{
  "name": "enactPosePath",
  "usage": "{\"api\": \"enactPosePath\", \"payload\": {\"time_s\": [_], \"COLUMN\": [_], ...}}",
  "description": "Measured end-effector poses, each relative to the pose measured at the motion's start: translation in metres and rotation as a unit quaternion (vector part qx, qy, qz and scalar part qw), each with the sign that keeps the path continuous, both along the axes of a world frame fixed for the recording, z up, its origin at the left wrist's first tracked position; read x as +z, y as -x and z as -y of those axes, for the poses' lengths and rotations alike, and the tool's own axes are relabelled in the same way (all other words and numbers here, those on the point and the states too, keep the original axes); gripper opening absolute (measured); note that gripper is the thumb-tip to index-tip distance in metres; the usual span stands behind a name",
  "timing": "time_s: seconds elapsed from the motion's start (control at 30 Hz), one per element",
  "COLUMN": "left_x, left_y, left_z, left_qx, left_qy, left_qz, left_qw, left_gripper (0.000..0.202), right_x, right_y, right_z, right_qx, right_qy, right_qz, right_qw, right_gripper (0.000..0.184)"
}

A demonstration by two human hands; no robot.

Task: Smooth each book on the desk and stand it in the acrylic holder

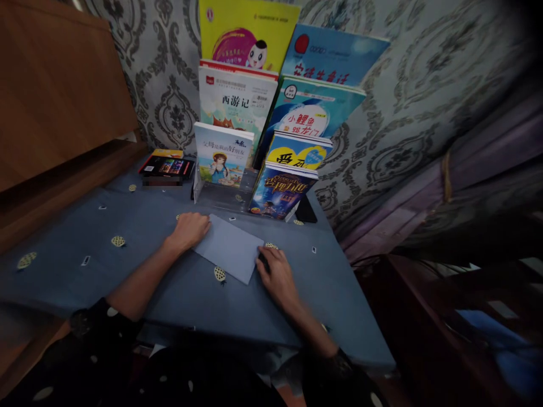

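A plain pale sheet of paper (229, 246), perhaps folded, lies at a slant on the blue tablecloth. My left hand (189, 230) is closed at its upper left corner, with the fingers curled over the edge. At the right edge, my right hand (278, 275) has bent fingers and thumb closed on the paper's side. A dark patch shows between the right thumb and fingers; I cannot make out whether it is shadow or an object. Just beyond the paper stands a clear book rack (220, 195) with several children's books, among them a white-topped book (223, 155) and a dark blue book (282, 192).
A stack of dark and yellow books (167, 165) lies at the back left. Behind the rack's right side is a black flat object (306, 211). A wooden cabinet (63, 85) borders the left, a patterned curtain (165, 85) the back. The tablecloth (339, 305) has pineapple prints.
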State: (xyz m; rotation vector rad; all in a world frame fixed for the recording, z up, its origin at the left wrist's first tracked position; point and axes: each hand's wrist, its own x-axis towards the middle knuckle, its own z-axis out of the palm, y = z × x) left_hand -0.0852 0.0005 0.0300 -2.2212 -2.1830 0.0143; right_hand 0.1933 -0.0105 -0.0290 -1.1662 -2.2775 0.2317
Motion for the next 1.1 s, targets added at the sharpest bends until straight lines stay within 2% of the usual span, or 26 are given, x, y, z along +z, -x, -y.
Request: {"api": "enactPosePath", "payload": {"time_s": [0.17, 0.3, 0.33, 0.4, 0.5, 0.57, 0.67, 0.87, 1.1], "left_x": [0.008, 0.007, 0.004, -0.003, -0.019, -0.029, -0.038, -0.038, -0.042], "left_y": [-0.008, -0.025, -0.03, -0.042, -0.058, -0.066, -0.073, -0.077, -0.077], "left_z": [0.006, 0.01, 0.011, 0.013, 0.013, 0.01, -0.002, -0.031, -0.039], "left_qx": [-0.006, -0.052, -0.079, -0.173, -0.333, -0.376, -0.367, -0.329, -0.28], "left_qy": [0.002, -0.018, -0.023, -0.038, -0.07, -0.082, -0.083, -0.086, -0.071], "left_qz": [0.001, 0.014, 0.022, 0.06, 0.136, 0.154, 0.147, 0.144, 0.154], "left_qw": [1.0, 0.998, 0.996, 0.982, 0.93, 0.91, 0.915, 0.929, 0.945], "left_gripper": [0.036, 0.033, 0.031, 0.026, 0.025, 0.029, 0.034, 0.035, 0.038], "right_x": [0.003, 0.0, -0.002, -0.005, -0.009, -0.012, -0.014, -0.013, -0.01], "right_y": [0.007, 0.015, 0.016, 0.015, 0.013, 0.013, 0.013, 0.014, 0.013], "right_z": [-0.044, -0.059, -0.06, -0.06, -0.06, -0.06, -0.06, -0.06, -0.058], "right_qx": [0.026, 0.042, 0.044, 0.044, 0.04, 0.039, 0.037, 0.023, 0.023], "right_qy": [0.057, 0.065, 0.065, 0.069, 0.077, 0.077, 0.074, 0.077, 0.075], "right_qz": [-0.008, -0.047, -0.058, -0.08, -0.112, -0.128, -0.135, -0.131, -0.119], "right_qw": [0.998, 0.996, 0.995, 0.993, 0.99, 0.988, 0.987, 0.988, 0.99], "right_gripper": [0.036, 0.039, 0.039, 0.041, 0.044, 0.046, 0.048, 0.048, 0.047]}}
